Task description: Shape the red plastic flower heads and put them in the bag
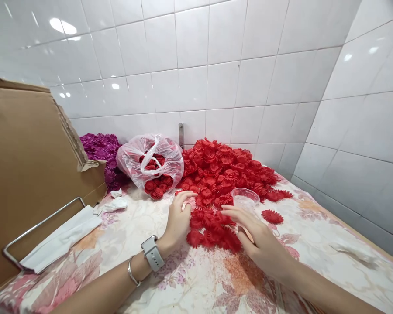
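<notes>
My left hand [179, 218], with a watch and a bangle at the wrist, is at the left edge of a small heap of red fabric flowers [212, 229]. Its fingers curve over loosely, thumb apart, and I see nothing in its grasp. On the other side of that heap is my right hand [257, 240], fingers reaching left, thumb separated, also holding nothing visible. Whether the fingertips touch flowers is hard to make out. Right behind it stands a round clear plastic tub [245, 197] with pale contents. A larger pile of red flowers [222, 168] rises behind both hands.
A tied translucent plastic bag [127, 159] of red flowers sits left of the pile, beside purple flowers [100, 150]. A cardboard box [36, 161], metal rod frame [47, 222] and white paper [63, 237] are at left. One red flower [272, 216] lies right. Tiled walls [222, 83] bound the table.
</notes>
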Available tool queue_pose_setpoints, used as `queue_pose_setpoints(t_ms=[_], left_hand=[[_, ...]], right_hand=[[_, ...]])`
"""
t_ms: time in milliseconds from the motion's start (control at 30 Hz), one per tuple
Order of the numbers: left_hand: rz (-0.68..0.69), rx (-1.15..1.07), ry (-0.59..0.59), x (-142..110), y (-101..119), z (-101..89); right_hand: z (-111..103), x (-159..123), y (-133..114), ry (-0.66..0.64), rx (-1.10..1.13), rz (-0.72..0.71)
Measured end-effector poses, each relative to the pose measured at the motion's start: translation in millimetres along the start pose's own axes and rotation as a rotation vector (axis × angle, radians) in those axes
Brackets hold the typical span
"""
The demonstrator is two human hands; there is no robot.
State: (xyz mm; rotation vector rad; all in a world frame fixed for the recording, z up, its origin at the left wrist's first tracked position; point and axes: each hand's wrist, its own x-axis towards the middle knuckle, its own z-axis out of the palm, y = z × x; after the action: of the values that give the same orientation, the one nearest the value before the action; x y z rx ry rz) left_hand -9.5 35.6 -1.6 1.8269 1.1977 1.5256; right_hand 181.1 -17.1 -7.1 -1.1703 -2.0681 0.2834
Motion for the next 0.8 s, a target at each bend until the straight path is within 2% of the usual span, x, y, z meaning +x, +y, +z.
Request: queue_pose_setpoints(t_ms=[133,200,300,467,600,800], left_hand=[[0.028,0.010,0.033,5.9,-1.7,-5.8],[0.038,0.012,0.051,7.7,-2.2,-8.0],[0.047,0.009,0.065,8.8,-3.3,-9.1],[0.051,-0.001,0.062,9.4,-5.0,-9.0],[0.029,-0.003,0.085,12.1,-4.6,-12.5],[-0.036,-0.002,0.138,15.5,-11.1,-14.5]], right_hand=[[-7.2,2.3,-9.7,-0.009,-0.052,-0.103],[-12.2,3.5,-19.1,-0.135,-0.040,-0.118],[-14.4,4.7,-37.3,-0.402,-0.030,-0.131],[4.1,18.7,-53.4,-0.570,-0.237,-0.234],[17.9,53.0,-48.0,-0.590,-0.393,-0.196],[10.8,124.5,-48.5,-0.488,-0.713,-0.024]])
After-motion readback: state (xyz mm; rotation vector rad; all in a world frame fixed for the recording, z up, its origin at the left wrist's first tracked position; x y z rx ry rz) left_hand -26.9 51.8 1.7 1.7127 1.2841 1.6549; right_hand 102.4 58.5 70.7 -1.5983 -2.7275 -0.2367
